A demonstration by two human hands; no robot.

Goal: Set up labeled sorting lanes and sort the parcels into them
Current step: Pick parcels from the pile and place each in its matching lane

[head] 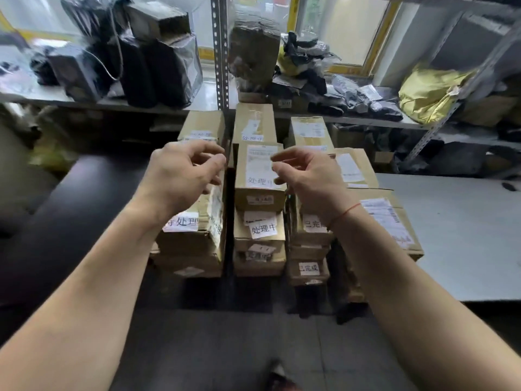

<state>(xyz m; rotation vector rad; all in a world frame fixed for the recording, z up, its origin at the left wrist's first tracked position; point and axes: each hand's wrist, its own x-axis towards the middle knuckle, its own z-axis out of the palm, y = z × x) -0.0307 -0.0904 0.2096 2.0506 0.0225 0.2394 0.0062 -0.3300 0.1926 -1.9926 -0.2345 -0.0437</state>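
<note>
- Three stacks of cardboard parcels are standing side by side on the dark floor (211, 348) in front of me, each carrying white handwritten labels.
- Left stack (191, 244) is showing a label (181, 221) that my left wrist is partly covering; the middle stack (259, 238) is showing a label (263, 228) reading 处理中; the right stack (308, 249) is showing a label (309, 268) reading 已完成.
- Topmost middle parcel (260, 176) is lying between my two hands, bearing a printed shipping slip (260, 158) and the same handwritten 处理中 characters.
- My left hand (183, 173) is hovering just left of that parcel, fingers loosely curled with thumb and forefinger drawn close; I am seeing nothing held in it.
- My right hand (307, 176) is hovering just right of the parcel, fingers likewise loosely curled and holding nothing that I can see; a red string (345, 211) is circling its wrist.
- More labelled cartons (253, 122) are standing behind the stacks, against the metal shelving (221, 52).
- Black-wrapped packages (141, 60) and a yellow bag (428, 91) are sitting on the shelf.
- One flat carton (389, 218) is resting on the grey desk (465, 235) at the right, beside the right stack.
</note>
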